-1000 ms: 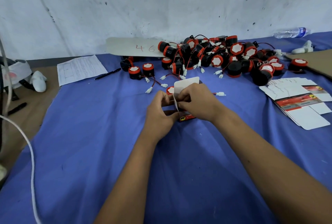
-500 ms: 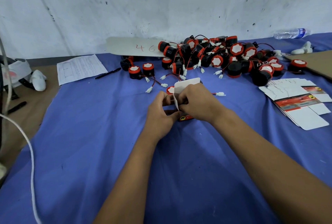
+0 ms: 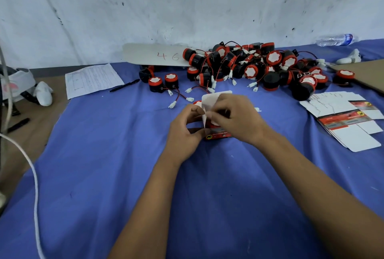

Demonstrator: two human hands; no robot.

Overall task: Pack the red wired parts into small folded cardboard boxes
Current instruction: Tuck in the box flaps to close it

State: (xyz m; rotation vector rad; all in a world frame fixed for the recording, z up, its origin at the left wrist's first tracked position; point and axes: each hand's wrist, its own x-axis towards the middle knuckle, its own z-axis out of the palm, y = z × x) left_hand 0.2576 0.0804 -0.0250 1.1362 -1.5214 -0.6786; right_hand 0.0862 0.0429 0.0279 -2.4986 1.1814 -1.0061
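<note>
Both hands meet over the middle of the blue-covered tabletop (image 3: 104, 165), working on a small cardboard box (image 3: 216, 111) with a white inside and a red printed face. The left hand (image 3: 185, 134) pinches the box's left edge between thumb and curled fingers, and the right hand (image 3: 234, 119) curls over its top and right side, fingers pressing on a white flap. A red wired part (image 3: 197, 103) shows just behind the box, mostly hidden by it. Farther back lies a pile of red-and-black wired parts (image 3: 259, 67) with white connectors, beside a card marked "46" (image 3: 153, 54). To the right sits a stack of flat unfolded boxes (image 3: 349, 121). A printed sheet (image 3: 91, 79) and a pen (image 3: 124, 85) lie to the left.
</note>
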